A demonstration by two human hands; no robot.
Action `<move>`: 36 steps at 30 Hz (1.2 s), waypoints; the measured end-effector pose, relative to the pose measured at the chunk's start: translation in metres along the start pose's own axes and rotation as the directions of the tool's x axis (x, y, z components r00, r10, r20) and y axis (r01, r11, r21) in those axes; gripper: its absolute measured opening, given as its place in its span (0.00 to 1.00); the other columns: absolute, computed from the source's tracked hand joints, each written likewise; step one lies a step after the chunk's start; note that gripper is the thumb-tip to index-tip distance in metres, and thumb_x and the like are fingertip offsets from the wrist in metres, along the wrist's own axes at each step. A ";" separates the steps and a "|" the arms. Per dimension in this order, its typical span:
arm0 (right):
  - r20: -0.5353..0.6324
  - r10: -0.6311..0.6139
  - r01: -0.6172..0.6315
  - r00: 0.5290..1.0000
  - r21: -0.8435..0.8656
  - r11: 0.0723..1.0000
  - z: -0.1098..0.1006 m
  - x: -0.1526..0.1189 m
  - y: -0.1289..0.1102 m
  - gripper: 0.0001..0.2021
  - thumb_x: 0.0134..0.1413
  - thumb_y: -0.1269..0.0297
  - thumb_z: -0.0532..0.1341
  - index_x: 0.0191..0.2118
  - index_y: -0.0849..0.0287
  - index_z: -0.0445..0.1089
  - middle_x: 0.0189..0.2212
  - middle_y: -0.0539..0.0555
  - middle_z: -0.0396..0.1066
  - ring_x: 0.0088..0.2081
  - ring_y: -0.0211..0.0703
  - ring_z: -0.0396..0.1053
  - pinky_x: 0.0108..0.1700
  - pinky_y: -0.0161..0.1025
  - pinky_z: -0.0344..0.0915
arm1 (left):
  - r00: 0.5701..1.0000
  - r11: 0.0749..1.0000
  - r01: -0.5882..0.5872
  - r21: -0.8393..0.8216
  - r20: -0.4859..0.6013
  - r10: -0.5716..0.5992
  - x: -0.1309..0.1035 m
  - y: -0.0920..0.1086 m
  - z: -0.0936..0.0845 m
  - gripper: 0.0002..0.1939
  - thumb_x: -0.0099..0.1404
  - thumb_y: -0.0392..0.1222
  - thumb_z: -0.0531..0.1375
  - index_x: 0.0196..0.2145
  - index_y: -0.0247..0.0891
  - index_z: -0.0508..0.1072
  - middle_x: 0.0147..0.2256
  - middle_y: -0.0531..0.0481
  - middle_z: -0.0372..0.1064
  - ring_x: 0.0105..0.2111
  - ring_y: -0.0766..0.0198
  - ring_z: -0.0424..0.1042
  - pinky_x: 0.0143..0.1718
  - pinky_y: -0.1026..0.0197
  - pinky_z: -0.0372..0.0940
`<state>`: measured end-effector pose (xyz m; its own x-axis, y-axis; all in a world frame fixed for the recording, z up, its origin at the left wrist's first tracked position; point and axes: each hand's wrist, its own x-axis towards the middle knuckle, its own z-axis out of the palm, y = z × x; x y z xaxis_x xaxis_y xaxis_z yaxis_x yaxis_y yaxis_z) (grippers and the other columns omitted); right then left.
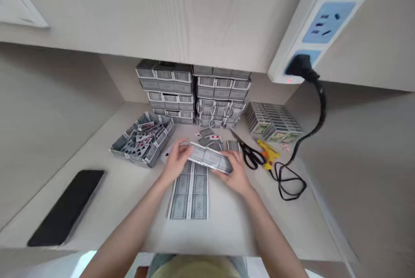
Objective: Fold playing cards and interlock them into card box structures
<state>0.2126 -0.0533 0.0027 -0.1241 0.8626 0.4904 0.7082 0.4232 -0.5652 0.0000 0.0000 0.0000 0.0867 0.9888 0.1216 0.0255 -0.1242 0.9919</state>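
The left hand (177, 158) and right hand (235, 170) each grip one end of a playing-card strip (208, 157); its long axis runs crosswise, the right end slanting toward the desk's (123, 193) front edge; beneath it, a flat playing-card panel (196, 195) points lengthwise away.

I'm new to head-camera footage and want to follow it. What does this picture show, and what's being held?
There's no machine here, just a person's bare hands. The single picture comes from a camera worn on the head, looking forward and down. The left hand and right hand hold a strip of joined playing cards over the far end of a flat card panel. Left of the hands are a card-covered tray of loose cards and a black phone. On the right lie scissors and a yellow glue gun. Card-covered boxes are stacked behind.
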 end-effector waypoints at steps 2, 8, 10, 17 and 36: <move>-0.103 0.047 -0.051 0.994 -0.039 0.998 -0.002 0.001 0.001 0.26 0.40 0.52 0.64 0.46 0.55 0.62 0.41 0.56 0.63 0.45 0.50 0.59 0.47 0.47 0.54 | 0.997 0.995 -0.037 0.098 -0.059 0.043 0.005 0.000 -0.011 0.19 0.59 0.47 0.54 0.47 0.39 0.60 0.35 0.49 0.70 0.36 0.64 0.70 0.40 0.57 0.65; -0.320 0.173 -0.200 0.931 -0.053 0.978 -0.003 0.003 0.007 0.24 0.42 0.51 0.62 0.45 0.55 0.62 0.40 0.55 0.63 0.43 0.49 0.59 0.46 0.48 0.54 | 0.978 0.667 -0.168 0.726 0.039 0.204 0.008 -0.006 -0.024 0.19 0.54 0.40 0.59 0.45 0.36 0.66 0.46 0.41 0.66 0.47 0.54 0.65 0.50 0.52 0.58; -0.342 0.191 -0.219 0.920 -0.043 0.975 -0.003 0.002 0.008 0.23 0.41 0.51 0.62 0.44 0.56 0.62 0.39 0.55 0.63 0.43 0.49 0.60 0.46 0.47 0.54 | 0.976 0.577 -0.181 0.796 0.075 0.203 0.007 -0.009 -0.022 0.24 0.53 0.40 0.59 0.48 0.35 0.63 0.49 0.39 0.63 0.49 0.53 0.64 0.51 0.53 0.58; -0.291 0.188 -0.208 0.938 -0.036 0.978 -0.004 0.002 0.005 0.23 0.42 0.51 0.61 0.45 0.55 0.64 0.39 0.55 0.64 0.43 0.50 0.59 0.46 0.47 0.54 | 0.978 0.502 -0.173 0.847 0.087 0.190 0.008 -0.013 -0.022 0.20 0.55 0.36 0.56 0.47 0.34 0.64 0.45 0.41 0.68 0.45 0.55 0.68 0.46 0.57 0.62; 0.371 -0.033 -0.007 0.928 0.106 0.994 -0.004 -0.003 -0.006 0.31 0.29 0.46 0.67 0.44 0.53 0.66 0.41 0.55 0.63 0.46 0.51 0.57 0.49 0.50 0.54 | 0.936 0.189 -0.351 0.917 0.337 0.103 0.004 0.006 -0.028 0.23 0.59 0.27 0.46 0.52 0.31 0.60 0.47 0.38 0.66 0.45 0.59 0.68 0.44 0.60 0.62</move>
<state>0.2120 -0.0590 0.0073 -0.3966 0.8893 0.2277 0.6311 0.4443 -0.6358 -0.0277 0.0057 0.0075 0.4189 0.8848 0.2041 0.8880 -0.4462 0.1116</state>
